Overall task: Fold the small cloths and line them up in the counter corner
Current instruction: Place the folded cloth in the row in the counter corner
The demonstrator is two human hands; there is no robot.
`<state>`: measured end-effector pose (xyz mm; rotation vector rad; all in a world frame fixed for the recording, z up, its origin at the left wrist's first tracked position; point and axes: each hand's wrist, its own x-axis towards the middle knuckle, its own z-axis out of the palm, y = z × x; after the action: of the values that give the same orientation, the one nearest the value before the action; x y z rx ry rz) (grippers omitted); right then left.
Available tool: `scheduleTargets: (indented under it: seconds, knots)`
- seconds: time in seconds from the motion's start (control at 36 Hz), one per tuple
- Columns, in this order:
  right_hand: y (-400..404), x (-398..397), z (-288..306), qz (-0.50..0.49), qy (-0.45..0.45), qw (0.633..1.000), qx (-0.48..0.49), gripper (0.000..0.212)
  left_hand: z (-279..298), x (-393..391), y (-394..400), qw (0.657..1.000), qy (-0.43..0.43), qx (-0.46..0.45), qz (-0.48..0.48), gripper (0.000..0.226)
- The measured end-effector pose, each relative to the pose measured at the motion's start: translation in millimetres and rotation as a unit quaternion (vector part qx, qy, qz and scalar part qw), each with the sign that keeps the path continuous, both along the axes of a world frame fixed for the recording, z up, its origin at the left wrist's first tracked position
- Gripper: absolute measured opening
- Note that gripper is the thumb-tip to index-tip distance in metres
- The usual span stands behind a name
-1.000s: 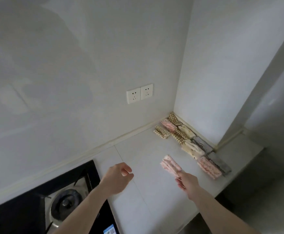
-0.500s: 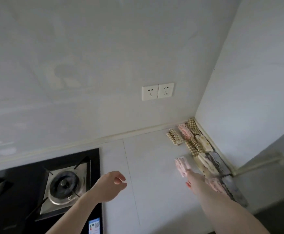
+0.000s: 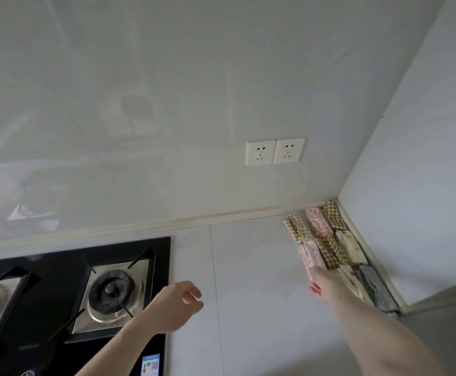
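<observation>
The right grip (image 3: 323, 280) reaches toward the corner at two o'clock, its fingertips on the near end of a pink flowered cloth (image 3: 310, 256); whether it pinches the cloth or merely touches it cannot be told. That cloth lies flat on the table (image 3: 254, 267), just beyond the grip at twelve o'clock, touching a checked cloth (image 3: 330, 252) on its right and another checked cloth (image 3: 297, 228) beyond it. The left grip (image 3: 178, 308) hovers at seven o'clock beside the stove (image 3: 58, 294), fingers loosely curled, holding nothing, well apart from the cloths.
</observation>
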<state>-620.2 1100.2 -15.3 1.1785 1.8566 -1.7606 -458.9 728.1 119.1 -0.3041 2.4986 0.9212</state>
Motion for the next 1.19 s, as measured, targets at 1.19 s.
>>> scheduleTargets:
  seconds: [1.19]
  knots:
    - [-434.6, 315.6, 175.0, 0.666, 0.259, 0.699, -0.013, 0.039, 60.4, 375.5, -243.3, 0.927, 0.116, -0.033, 0.354, 0.015]
